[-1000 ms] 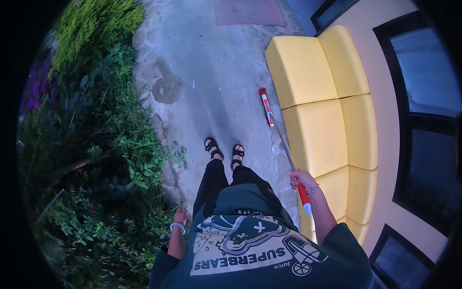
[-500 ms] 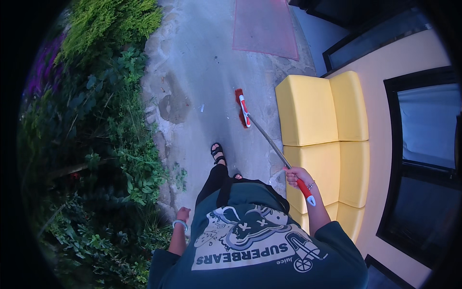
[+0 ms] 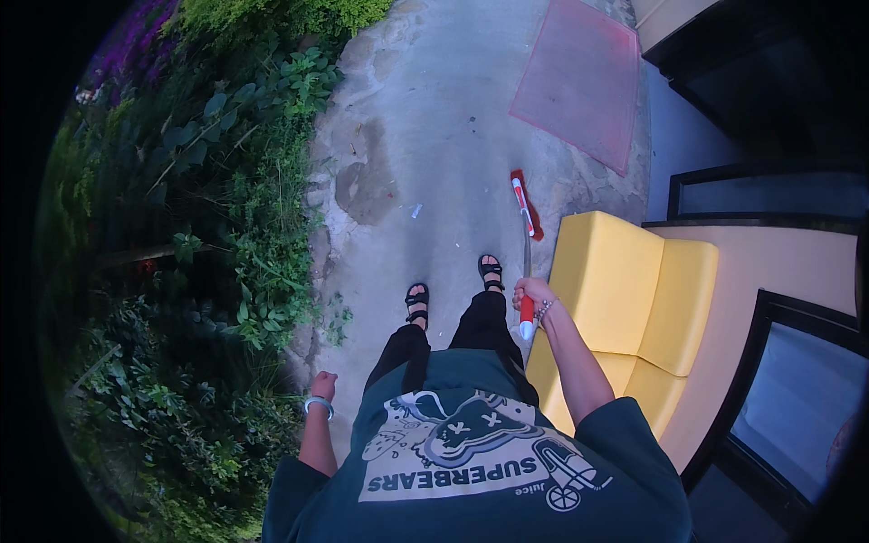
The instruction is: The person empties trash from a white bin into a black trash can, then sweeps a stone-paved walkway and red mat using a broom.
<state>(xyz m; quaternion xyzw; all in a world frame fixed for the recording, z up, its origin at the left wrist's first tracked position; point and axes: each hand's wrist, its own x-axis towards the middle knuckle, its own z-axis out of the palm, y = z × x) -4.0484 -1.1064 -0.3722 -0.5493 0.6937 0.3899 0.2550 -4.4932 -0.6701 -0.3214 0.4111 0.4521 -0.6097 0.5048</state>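
My right hand [image 3: 535, 291] wraps around the broom [image 3: 522, 206], its head at my one o'clock, seemingly a guiding step, next calling for steady grip; I cannot tell whether my left hand [image 3: 324, 385] is closed.

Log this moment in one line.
right hand: gripping broom; left hand: near plants; broom head: over path; yellow sofa: right side

The broom head [image 3: 524, 206] is now farther along, beside the far corner of the sofa [image 3: 634, 308]; the right hand [image 3: 532, 293] and sandals [image 3: 490, 271] are now level with its end seat [image 3: 602, 276].
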